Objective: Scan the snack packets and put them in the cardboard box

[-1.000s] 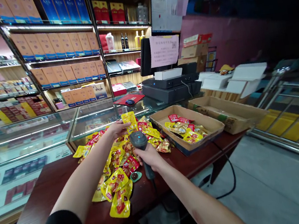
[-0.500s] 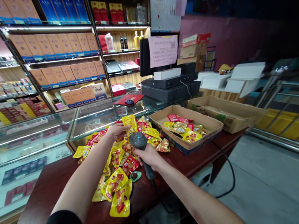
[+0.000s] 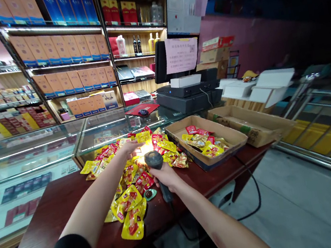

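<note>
Your right hand (image 3: 165, 176) grasps the scanner (image 3: 154, 159), head uppermost, at the packet pile (image 3: 129, 174). Your left hand (image 3: 131, 148) is at a yellow packet (image 3: 143, 136) beyond the scanner; glare (image 3: 146, 148) leaves its grip impossible to tell. An open carton (image 3: 233, 137) stands right of the pile

So the scanner (image 3: 155, 161) is dark grey, chunky head on top, handle angled down with a cable out the bottom. It's held over the right part of the snack pile (image 3: 125, 176), bright light blazing at its front. The yellow packet (image 3: 143, 136) is flat and printed, held above the pile's far side, its lower part washed out by glare.
</note>
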`<state>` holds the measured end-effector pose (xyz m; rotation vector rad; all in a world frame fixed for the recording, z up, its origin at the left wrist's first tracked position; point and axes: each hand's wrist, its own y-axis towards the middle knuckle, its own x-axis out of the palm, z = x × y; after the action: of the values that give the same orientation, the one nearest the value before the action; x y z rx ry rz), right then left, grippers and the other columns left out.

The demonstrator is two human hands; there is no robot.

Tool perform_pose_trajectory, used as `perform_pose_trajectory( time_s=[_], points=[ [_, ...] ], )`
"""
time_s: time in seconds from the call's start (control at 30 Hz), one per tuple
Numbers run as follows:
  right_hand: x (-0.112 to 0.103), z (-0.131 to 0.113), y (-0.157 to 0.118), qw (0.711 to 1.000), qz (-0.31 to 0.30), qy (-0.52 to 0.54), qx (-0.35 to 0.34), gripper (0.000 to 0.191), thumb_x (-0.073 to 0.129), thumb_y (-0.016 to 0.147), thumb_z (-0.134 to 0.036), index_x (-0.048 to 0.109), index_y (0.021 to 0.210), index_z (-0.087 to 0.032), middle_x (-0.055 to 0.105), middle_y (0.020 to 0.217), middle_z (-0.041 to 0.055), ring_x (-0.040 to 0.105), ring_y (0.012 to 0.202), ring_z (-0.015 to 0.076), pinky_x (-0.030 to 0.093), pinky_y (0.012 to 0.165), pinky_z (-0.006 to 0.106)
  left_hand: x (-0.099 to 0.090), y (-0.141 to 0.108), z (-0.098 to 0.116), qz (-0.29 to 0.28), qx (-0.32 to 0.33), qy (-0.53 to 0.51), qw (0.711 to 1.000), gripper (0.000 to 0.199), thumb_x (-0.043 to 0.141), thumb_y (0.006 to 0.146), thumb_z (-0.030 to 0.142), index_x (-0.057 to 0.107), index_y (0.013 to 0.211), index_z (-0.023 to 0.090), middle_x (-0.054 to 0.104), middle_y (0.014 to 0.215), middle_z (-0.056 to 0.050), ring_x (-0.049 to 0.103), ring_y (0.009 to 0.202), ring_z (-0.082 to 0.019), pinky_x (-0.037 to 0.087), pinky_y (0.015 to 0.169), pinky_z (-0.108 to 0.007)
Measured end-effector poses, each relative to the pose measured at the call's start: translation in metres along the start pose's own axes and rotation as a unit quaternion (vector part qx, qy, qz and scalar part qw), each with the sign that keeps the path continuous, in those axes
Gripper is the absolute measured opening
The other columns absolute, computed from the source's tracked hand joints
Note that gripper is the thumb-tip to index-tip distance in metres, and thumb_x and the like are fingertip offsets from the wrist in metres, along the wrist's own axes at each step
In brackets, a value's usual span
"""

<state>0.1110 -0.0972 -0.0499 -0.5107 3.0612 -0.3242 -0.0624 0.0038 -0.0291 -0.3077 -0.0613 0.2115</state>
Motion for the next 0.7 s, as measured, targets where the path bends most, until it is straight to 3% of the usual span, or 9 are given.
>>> perform_pose_trajectory(
  time_s=[0.1,0.23,0.37,0.43,0.53,0.7],
  points=[
    [0.001,0.002,0.001,1.0,-0.003,0.002,-0.003,0.013,0.059,0.063,-0.018,0.05,0.055,-0.02,0.045,0.035,-0.0042,0.042,0.031,0.0118,0.034,0.033,0.023,0.0,-0.001,0.001,0.005,-0.005,0.004,1.0,0.046,0.087,0.049,0.031,0.059,0.082,0.015,0.061,0.062,0.001,0.06,0.054,-0.01,0.047,0.049,-0.017],
    [-0.002,0.002,0.005,0.999,-0.011,0.028,-0.026,0.006,0.059,0.062,-0.019,0.055,0.059,-0.019,0.051,0.043,-0.0033,0.045,0.036,0.0109,0.036,0.038,0.023,0.0,-0.005,0.001,-0.044,-0.017,-0.005,0.999,0.045,0.087,0.048,0.03,0.058,0.078,0.014,0.059,0.061,0.002,0.057,0.052,-0.008,0.05,0.051,-0.019],
    [-0.021,-0.013,0.015,0.992,0.053,0.066,-0.093,0.01,0.063,0.058,-0.016,0.063,0.068,-0.017,0.059,0.058,-0.0038,0.052,0.054,0.0105,0.042,0.056,0.023,0.005,-0.015,-0.002,-0.071,-0.023,-0.015,0.997,0.042,0.088,0.047,0.026,0.056,0.072,0.013,0.057,0.058,0.003,0.054,0.048,-0.008,0.052,0.048,-0.023],
    [-0.034,-0.026,0.022,0.991,0.069,0.097,-0.053,0.012,0.062,0.058,-0.014,0.064,0.07,-0.016,0.056,0.055,-0.0043,0.051,0.053,0.0102,0.043,0.056,0.023,0.012,-0.02,-0.004,-0.091,-0.029,-0.013,0.995,0.04,0.087,0.049,0.025,0.056,0.072,0.014,0.059,0.059,0.002,0.054,0.048,-0.008,0.052,0.046,-0.023],
    [-0.055,-0.044,0.032,0.986,0.027,0.166,0.02,0.013,0.059,0.059,-0.01,0.063,0.07,-0.015,0.053,0.052,-0.004,0.048,0.049,0.0096,0.046,0.056,0.024,0.028,-0.022,-0.006,-0.121,-0.035,-0.015,0.992,0.034,0.085,0.054,0.024,0.059,0.074,0.013,0.063,0.064,-0.001,0.057,0.05,-0.01,0.053,0.047,-0.022],
    [-0.099,-0.059,0.043,0.969,0.032,0.234,0.069,0.017,0.055,0.061,-0.003,0.06,0.072,-0.015,0.05,0.051,-0.0043,0.048,0.048,0.0092,0.052,0.059,0.027,0.068,-0.015,0.002,-0.186,-0.053,-0.04,0.98,0.02,0.076,0.068,0.016,0.063,0.082,0.011,0.068,0.076,-0.008,0.066,0.064,-0.015,0.057,0.06,-0.026]
  ],
)
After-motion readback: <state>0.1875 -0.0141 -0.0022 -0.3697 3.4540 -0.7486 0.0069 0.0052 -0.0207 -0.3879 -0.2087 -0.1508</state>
